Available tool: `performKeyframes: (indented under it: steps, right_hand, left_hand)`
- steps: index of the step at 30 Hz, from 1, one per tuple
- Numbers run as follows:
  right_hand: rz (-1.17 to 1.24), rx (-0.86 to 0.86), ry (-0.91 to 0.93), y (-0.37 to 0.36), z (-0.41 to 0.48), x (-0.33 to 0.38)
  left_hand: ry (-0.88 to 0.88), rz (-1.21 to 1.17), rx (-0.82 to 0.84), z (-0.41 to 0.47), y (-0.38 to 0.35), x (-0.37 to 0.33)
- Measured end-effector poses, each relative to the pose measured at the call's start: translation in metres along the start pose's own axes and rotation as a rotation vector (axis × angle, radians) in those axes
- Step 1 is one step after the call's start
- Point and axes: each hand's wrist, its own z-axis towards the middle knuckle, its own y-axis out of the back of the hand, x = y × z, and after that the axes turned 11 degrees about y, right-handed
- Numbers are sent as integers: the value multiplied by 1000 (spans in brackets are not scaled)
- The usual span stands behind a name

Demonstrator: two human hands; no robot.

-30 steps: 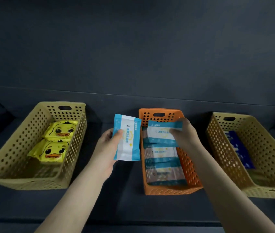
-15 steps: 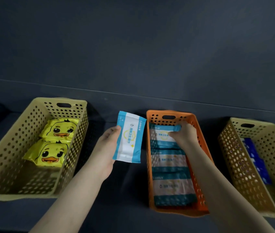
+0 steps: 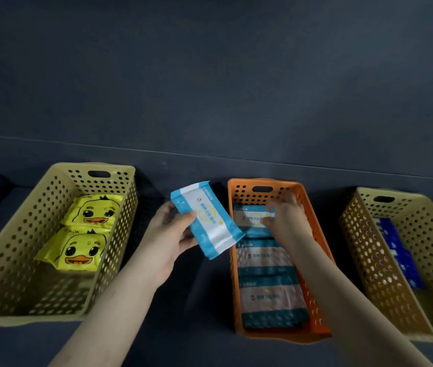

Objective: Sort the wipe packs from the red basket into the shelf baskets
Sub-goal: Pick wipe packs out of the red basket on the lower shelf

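My left hand (image 3: 167, 234) holds a blue-and-white wipe pack (image 3: 210, 221) by its left edge. The pack is tilted in the air between the left yellow basket (image 3: 24, 234) and the orange basket (image 3: 313, 300). My right hand (image 3: 286, 221) reaches into the far end of the orange basket, its fingers loosely spread over the farthest blue-and-white pack (image 3: 249, 218) lying there. Two more packs of the same kind (image 3: 265, 258) (image 3: 268, 298) lie in a row behind it toward me. No red basket is in view.
The left yellow basket holds two yellow duck packs (image 3: 96, 211) (image 3: 77, 250). A right yellow basket (image 3: 363, 247) contains a dark blue pack (image 3: 398, 250). All three baskets stand on a dark shelf against a dark back wall.
My right hand lowered its pack into the far end of the orange basket and loosened its fingers. My left hand tilted its pack toward the orange basket.
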Motion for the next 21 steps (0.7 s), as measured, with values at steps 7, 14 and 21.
performKeyframes:
  steps: [7, 14, 21]
  right_hand:
    - [360, -98, 53, 24, -16, 5]
    - [1164, 144, 46, 66, -53, 23]
    - [271, 77, 136, 71, -46, -27]
  left_hand:
    - [-70, -100, 145, -10, -1, 1]
    - [-136, 33, 173, -11, -44, 12]
    - [-159, 433, 135, 4, -42, 27]
